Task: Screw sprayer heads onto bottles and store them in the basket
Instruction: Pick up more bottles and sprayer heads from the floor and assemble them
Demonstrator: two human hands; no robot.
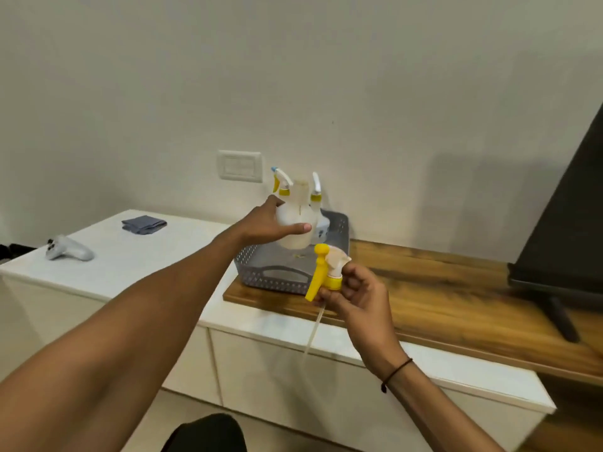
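My left hand (266,223) grips a white open-necked bottle (295,220) and holds it above the grey perforated basket (277,277). My right hand (355,295) holds a sprayer head (326,272) with a yellow trigger, yellow collar and whitish body, in front of the basket's right corner. Its thin dip tube (313,331) hangs down below the hand. Behind the held bottle, two bottles fitted with sprayer heads stand in the basket, one on the left (282,182) and one on the right (316,190).
The basket sits on a wooden board (424,288) lying on a white cabinet (146,265). A game controller (68,249) and a folded grey cloth (143,224) lie at the left. A dark screen on a stand (567,223) occupies the right. A wall socket (240,166) is behind.
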